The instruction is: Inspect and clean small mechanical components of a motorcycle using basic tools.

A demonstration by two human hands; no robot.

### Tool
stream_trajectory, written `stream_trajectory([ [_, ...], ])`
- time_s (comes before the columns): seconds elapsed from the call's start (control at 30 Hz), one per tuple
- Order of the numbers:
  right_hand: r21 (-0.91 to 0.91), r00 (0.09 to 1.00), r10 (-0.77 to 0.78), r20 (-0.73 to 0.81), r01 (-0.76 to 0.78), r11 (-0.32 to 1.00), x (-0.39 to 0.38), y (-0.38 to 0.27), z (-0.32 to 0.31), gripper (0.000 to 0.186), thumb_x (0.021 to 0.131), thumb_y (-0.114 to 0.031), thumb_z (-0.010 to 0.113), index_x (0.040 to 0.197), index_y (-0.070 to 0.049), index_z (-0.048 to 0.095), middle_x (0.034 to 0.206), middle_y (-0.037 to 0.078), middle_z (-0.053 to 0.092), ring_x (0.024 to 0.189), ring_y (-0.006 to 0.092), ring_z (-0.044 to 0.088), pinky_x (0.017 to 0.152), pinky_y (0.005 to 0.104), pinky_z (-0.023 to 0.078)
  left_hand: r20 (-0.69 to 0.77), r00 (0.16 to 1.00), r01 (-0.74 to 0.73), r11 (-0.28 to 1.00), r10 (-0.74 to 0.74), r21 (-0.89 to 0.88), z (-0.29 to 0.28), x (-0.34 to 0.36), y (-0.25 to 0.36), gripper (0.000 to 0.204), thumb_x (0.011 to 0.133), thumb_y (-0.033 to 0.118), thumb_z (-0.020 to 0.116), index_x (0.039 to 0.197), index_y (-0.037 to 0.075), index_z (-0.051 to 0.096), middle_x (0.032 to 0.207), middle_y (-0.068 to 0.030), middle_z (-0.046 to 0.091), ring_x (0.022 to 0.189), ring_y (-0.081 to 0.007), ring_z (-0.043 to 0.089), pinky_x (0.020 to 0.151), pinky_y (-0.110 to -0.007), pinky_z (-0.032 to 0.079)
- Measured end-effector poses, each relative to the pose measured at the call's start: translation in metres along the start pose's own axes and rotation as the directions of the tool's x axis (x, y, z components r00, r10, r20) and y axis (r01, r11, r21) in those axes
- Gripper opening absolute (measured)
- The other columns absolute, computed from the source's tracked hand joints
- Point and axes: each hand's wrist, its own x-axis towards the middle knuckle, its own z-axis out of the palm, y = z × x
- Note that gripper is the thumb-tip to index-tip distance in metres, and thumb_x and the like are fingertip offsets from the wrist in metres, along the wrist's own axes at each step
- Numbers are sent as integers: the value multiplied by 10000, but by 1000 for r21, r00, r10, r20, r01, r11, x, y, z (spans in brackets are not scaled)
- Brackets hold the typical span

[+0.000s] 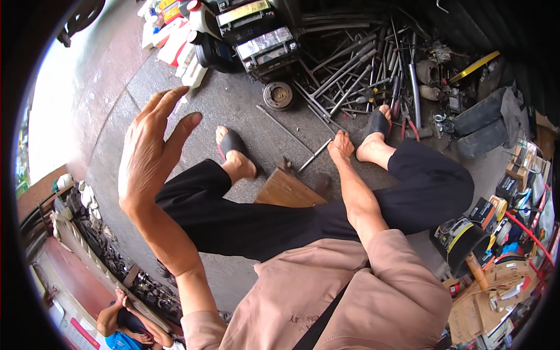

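I see my left hand (153, 153) raised near the lens, fingers spread, holding nothing. Farther out, my right hand (341, 146) reaches to the floor, fingers closing on a metal rod (315, 154) that lies slanting up-right between my feet, toward the tool pile (356, 70).

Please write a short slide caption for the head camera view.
Right hand grips a metal rod on the floor; left hand raised open.

We hold our left hand (153, 153) raised and open, fingers together and slightly curled with the thumb apart, forearm bent upward from the elbow, while our right arm stretches straight down between our knees, its right hand (340, 146) low with fingers closed toward the floor.
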Motion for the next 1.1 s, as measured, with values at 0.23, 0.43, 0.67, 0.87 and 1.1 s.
stream_trajectory([
  [0.23, -187, 998, 5, 67, 7, 982, 12, -3, 6, 245, 880, -132, 574, 1111, -61, 615, 1129, 171, 635, 1033, 310, 650, 834, 414, 541, 133, 964, 169, 914, -232, 369, 15, 27, -15, 436, 858, 269, 672, 1198, 11, 585, 1001, -178, 618, 972, -365, 600, 818, -421, 472],
  [0.43, -327, 957, -69, 281, 163, 931, 9, -16, -13, 241, 850, -175, 601, 1052, -81, 693, 1126, 157, 664, 1037, 305, 653, 878, 393, 521, 48, 999, 3, 988, 4, -155, 8, 50, -38, 413, 886, 279, 648, 1169, -17, 587, 1061, -199, 636, 951, -388, 621, 826, -439, 478],
  [0.67, -242, 863, -67, 501, 214, 947, 10, -63, -74, 373, 788, -301, 665, 1062, -51, 702, 1139, 193, 664, 1098, 336, 628, 930, 426, 507, -133, 991, 17, 972, 15, 236, 12, 82, -60, 348, 881, 268, 647, 1123, 26, 587, 972, -134, 603, 922, -321, 606, 785, -407, 470],
  [0.87, -258, 880, -410, 238, 465, 847, 13, -98, -195, 270, 872, -263, 603, 916, -11, 689, 934, 219, 687, 892, 363, 677, 794, 461, 534, -131, 986, -96, 994, 102, 52, 6, 60, -32, 303, 871, 262, 658, 1053, 28, 594, 900, -127, 597, 888, -305, 604, 770, -415, 460],
  [1.1, 38, 513, -828, -226, 854, 518, -20, -154, -396, 293, 803, -259, 760, 931, -4, 691, 731, 83, 678, 686, 189, 647, 656, 323, 522, -201, 975, -83, 995, 93, 57, 8, 23, -33, 286, 855, 271, 673, 1002, 40, 593, 879, -127, 595, 895, -316, 609, 762, -421, 473],
])
